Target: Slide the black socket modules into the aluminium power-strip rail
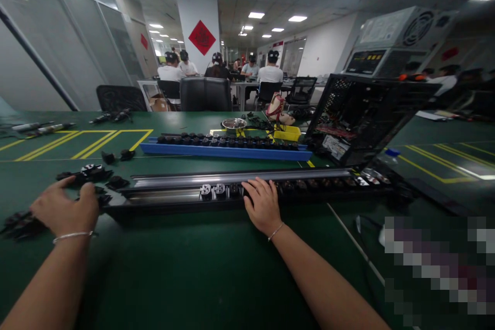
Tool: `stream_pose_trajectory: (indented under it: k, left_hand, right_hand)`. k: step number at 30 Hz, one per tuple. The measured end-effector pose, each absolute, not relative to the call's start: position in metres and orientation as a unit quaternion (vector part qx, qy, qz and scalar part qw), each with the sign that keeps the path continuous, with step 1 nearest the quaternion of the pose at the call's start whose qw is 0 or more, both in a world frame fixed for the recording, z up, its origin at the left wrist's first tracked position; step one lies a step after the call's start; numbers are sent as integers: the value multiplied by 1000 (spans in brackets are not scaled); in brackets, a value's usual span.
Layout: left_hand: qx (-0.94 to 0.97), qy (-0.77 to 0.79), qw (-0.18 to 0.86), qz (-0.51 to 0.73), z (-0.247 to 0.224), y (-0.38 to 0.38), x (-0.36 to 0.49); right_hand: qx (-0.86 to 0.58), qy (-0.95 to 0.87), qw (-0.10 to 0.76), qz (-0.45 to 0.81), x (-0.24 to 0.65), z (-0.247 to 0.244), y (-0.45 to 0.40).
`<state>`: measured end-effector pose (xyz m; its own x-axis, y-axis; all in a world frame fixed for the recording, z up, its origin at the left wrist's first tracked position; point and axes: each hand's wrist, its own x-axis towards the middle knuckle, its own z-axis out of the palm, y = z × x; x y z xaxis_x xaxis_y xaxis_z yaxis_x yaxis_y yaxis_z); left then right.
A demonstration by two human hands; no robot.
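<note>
A long black metal channel [162,196] lies across the green table [174,263]. Its right part carries a row of black socket-like modules [220,190], two of them with pale metal faces upward; the left part shows bare shiny metal. My right hand [263,205] rests on this row, fingers stretched out over the modules and hiding some of them. To the left, my left hand [67,207] hovers by a scatter of loose black modules [92,171], its thumb and fingers apart with nothing visible between them. More black pieces [23,224] lie left of that hand.
A blue channel [226,152] with similar modules lies farther back. Behind it are a round metal dish [234,124] and a yellow bin [286,133]. An open computer case [363,118] stands at the right, a power supply [406,28] on top. Several people sit in the background.
</note>
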<state>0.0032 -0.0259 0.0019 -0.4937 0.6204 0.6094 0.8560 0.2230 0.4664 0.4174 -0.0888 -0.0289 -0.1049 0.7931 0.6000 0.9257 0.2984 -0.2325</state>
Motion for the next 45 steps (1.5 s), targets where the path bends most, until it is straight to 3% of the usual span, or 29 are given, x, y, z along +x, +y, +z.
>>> stream_pose_trajectory:
  k: [2, 6, 14, 25, 45]
  left_hand:
    - [-539, -701, 180, -429, 12, -34, 34]
    - [-683, -596, 136, -399, 13, -45, 92]
    - [-799, -542, -73, -251, -13, -50, 126]
    - [-794, -567, 9, -218, -16, -43, 187]
    - [-785, -582, -27, -211, -6, -38, 182]
  right_hand:
    - [-582, -736, 328, -104, 418, -29, -89]
    - [-582, -740, 321, -106, 419, -29, -88]
    - [-579, -741, 319, -114, 419, -29, -88]
    - [-585, -736, 317, -127, 418, -30, -87]
    - [-576, -739, 333, -107, 418, -28, -88]
